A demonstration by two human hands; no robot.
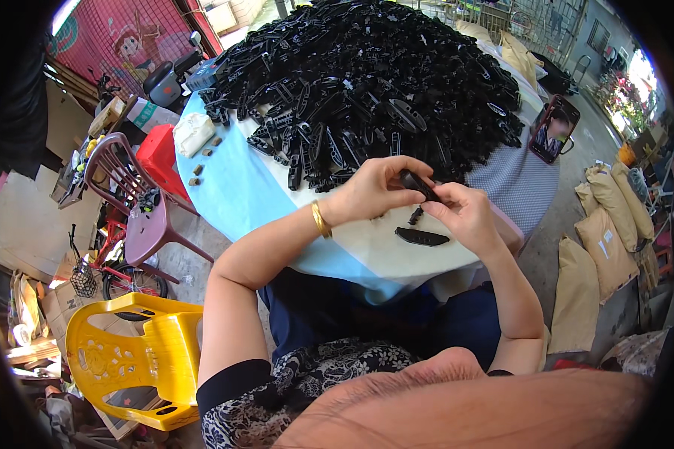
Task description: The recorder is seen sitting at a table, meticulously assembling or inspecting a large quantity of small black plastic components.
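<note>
My left hand [373,190] and my right hand [466,213] meet over the near edge of a round table [232,187] covered in light blue and white cloth. Both pinch one small black plastic part [418,183] between the fingertips. A gold bangle [320,219] is on my left wrist. Just below the hands lie a flat pointed black part [422,237] and a smaller black piece [415,216] on the cloth. A large heap of similar black plastic parts [367,82] fills the far half of the table.
A phone [553,128] with a lit screen leans at the table's right edge. A maroon plastic chair [131,202] and a red stool [159,157] stand at left, a yellow chair [131,359] at lower left. Tan sacks [603,247] lie on the floor at right.
</note>
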